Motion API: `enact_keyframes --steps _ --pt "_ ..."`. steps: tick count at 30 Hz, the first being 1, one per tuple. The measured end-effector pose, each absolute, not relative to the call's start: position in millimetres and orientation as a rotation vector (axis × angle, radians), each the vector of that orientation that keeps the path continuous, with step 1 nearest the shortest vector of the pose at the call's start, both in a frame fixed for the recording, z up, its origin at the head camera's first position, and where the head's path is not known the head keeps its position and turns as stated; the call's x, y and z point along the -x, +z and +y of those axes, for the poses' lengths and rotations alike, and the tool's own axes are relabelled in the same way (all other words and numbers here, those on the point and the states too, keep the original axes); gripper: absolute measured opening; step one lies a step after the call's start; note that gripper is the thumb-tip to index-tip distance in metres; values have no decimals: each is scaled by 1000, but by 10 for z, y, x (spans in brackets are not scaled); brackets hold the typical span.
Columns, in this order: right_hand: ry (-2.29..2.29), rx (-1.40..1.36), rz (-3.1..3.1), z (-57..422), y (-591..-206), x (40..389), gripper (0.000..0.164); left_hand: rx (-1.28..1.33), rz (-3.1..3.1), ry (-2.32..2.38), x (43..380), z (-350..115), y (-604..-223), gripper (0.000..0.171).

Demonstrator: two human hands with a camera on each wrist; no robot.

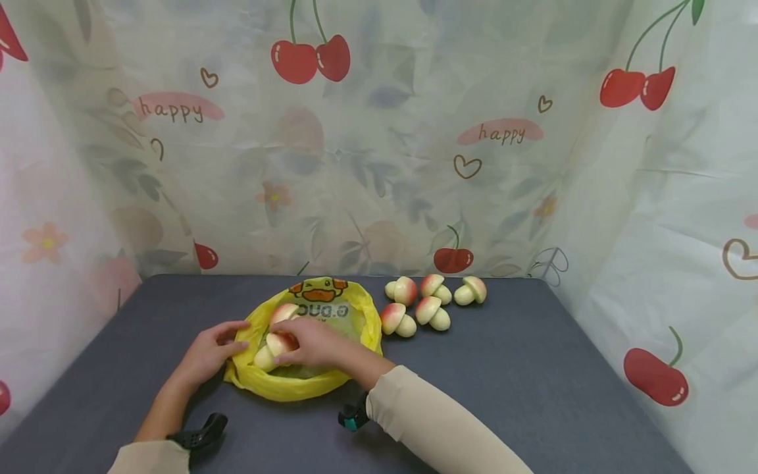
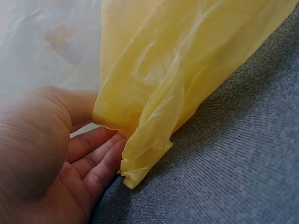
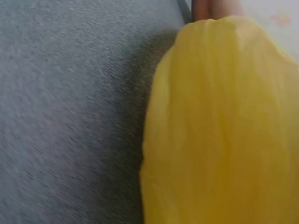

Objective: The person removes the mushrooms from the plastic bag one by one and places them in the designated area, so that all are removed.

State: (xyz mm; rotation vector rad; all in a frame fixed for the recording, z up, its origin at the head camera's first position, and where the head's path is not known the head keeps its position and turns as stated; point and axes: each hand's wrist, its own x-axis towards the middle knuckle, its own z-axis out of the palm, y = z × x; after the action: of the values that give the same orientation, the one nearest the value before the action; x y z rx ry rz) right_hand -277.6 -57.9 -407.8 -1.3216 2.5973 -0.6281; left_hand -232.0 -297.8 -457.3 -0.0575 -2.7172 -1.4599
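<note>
A yellow plastic bag point(image 1: 368, 309) with a duck print lies with its mouth wide, facing up. At its left rim, my left hand point(image 1: 208, 354) pinches the edge between thumb and fingers; the left wrist view shows the bag's folded yellow edge point(image 2: 149, 154) against the fingers. Reaching over the front rim, my right hand point(image 1: 316, 342) holds a toy mushroom point(image 1: 268, 354) with a red-and-cream cap, low inside the bag's left part. Another mushroom point(image 1: 284, 313) shows just behind it in the bag. In the right wrist view the bag's yellow side point(image 3: 219, 121) hides the right hand.
Several similar mushrooms point(image 1: 433, 313) lie grouped right of the bag, near the back of the dark grey table point(image 1: 503, 382). A cherry-printed curtain point(image 1: 379, 145) hangs behind and along both sides. Each wrist wears a black strap.
</note>
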Motion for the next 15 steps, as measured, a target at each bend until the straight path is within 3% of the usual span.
enact_keyframes --steps 15 --pt "-800 1319 2591 -445 -4127 2768 53 39 -2721 -1433 2340 -2980 -4578 49"
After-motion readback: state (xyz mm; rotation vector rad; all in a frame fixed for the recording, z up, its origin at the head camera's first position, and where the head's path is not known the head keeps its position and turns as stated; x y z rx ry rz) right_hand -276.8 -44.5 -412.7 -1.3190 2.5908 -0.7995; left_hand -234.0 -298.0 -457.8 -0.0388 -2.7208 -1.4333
